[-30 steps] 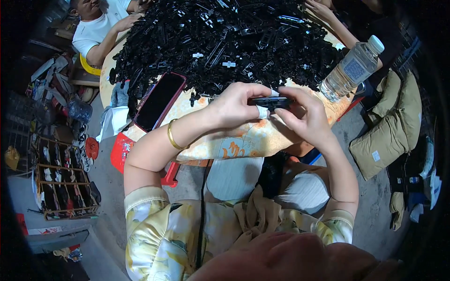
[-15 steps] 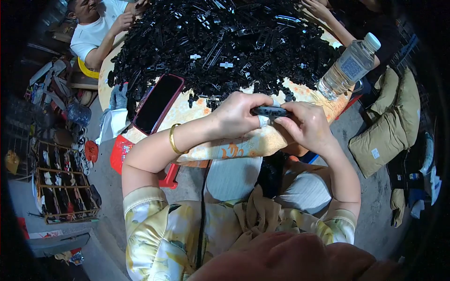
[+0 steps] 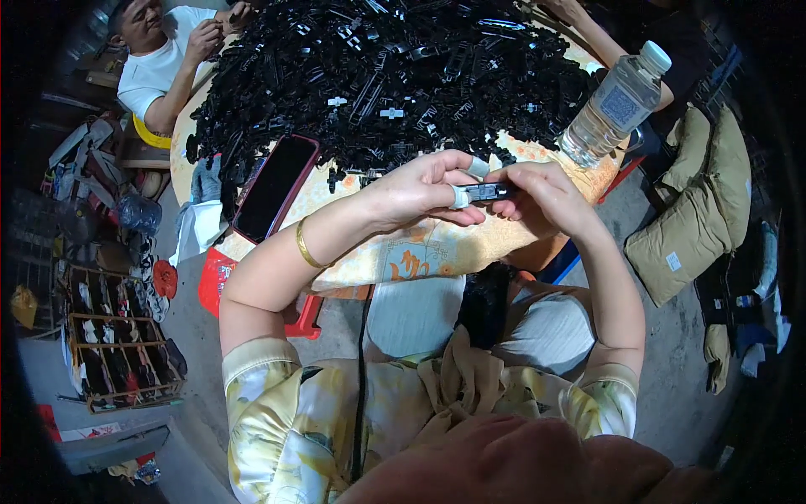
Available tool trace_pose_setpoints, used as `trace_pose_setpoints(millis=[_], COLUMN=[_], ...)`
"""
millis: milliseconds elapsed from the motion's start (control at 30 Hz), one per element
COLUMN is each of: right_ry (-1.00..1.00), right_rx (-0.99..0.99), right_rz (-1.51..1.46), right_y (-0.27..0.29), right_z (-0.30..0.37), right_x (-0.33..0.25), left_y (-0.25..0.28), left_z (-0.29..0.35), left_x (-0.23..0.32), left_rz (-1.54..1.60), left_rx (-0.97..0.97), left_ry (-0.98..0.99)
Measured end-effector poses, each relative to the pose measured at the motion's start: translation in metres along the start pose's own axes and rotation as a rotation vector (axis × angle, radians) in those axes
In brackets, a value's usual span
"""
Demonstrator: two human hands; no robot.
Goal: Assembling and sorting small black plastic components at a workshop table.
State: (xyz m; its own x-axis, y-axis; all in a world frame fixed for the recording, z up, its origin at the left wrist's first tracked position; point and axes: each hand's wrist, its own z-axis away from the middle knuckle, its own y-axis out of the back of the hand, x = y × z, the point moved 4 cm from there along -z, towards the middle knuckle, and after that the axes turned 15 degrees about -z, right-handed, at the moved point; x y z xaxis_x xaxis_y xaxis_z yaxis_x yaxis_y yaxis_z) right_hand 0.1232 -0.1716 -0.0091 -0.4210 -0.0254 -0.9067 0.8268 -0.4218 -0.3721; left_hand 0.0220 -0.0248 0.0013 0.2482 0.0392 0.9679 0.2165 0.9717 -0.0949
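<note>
Between my two hands is a small black plastic part point(image 3: 487, 191), held level above the table's near edge. My left hand point(image 3: 420, 189) grips its left end, with white tape wrapped on the thumb and a fingertip. On the other end, the fingers of my right hand point(image 3: 546, 191) close round it, partly hiding it. Beyond my hands a big heap of black plastic parts point(image 3: 378, 84) covers the far side of the table. A phone with a dark screen point(image 3: 277, 186) lies left of my left forearm.
A clear water bottle point(image 3: 617, 105) stands at the table's right, on a patterned cloth point(image 3: 420, 256). Across the table at the left sits a person in a white shirt point(image 3: 155, 76); another person's arm point(image 3: 588, 29) reaches in at the right. Khaki cushions point(image 3: 697, 227) lie on the right.
The black part has turned in my fingers, showing a different side. My left fingers have spread a little, and the view has shifted slightly.
</note>
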Motion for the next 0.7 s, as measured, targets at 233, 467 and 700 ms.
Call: trace_pose_setpoints(millis=[233, 467, 700], right_ry=[0.128, 0.67, 0.676], right_rx=[0.052, -0.04, 0.473], right_rz=[0.627, 1.094, 1.312], right_y=[-0.003, -0.017, 0.013], right_z=[0.004, 0.014, -0.003], right_x=[-0.004, -0.026, -0.022], left_y=[-0.003, 0.068, 0.094], left_z=[0.012, 0.043, 0.032], left_x=[0.025, 0.064, 0.057], left_rz=[-1.112, -1.796, -1.546], left_rx=[0.282, 1.222, 1.102], left_ry=[-0.32, -0.326, -0.104])
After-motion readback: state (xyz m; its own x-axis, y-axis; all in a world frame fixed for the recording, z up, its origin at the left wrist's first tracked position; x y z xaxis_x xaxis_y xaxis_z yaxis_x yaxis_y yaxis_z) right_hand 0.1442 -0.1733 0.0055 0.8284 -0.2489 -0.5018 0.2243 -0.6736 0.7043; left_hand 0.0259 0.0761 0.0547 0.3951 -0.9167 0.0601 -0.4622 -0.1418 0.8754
